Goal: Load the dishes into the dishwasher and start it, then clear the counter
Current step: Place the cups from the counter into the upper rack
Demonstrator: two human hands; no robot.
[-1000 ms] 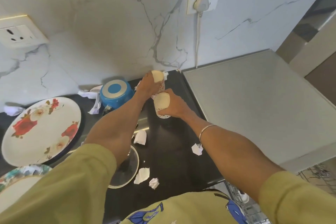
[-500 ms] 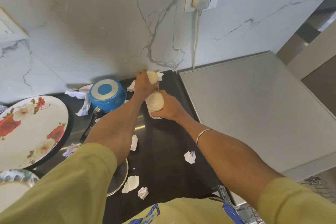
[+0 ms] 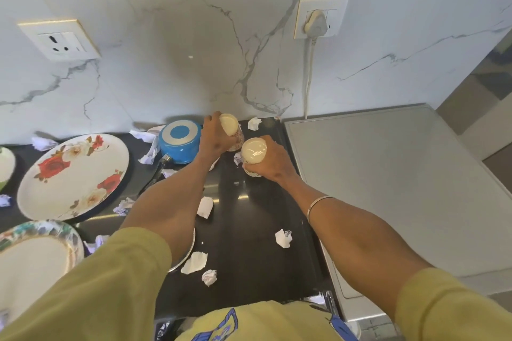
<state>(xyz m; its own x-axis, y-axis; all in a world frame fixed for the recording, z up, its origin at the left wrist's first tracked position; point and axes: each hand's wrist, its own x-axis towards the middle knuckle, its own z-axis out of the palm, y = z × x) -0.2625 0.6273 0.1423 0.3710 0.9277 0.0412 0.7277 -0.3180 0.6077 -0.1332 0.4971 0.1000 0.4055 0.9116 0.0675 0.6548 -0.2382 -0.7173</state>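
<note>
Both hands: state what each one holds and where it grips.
The left hand grips the far cup around its side wall. The right hand grips the near cup around its side, just below the rim.

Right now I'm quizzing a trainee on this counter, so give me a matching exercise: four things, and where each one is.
Things:
1. blue pot
2. rose plate
3. plug
4. cup in right hand

Places:
A. in the wall socket
B. far left on the counter
C. upside down beside the left hand
D. nearest the grey appliance top

Pairs: 1-C, 2-B, 3-A, 4-D
</note>
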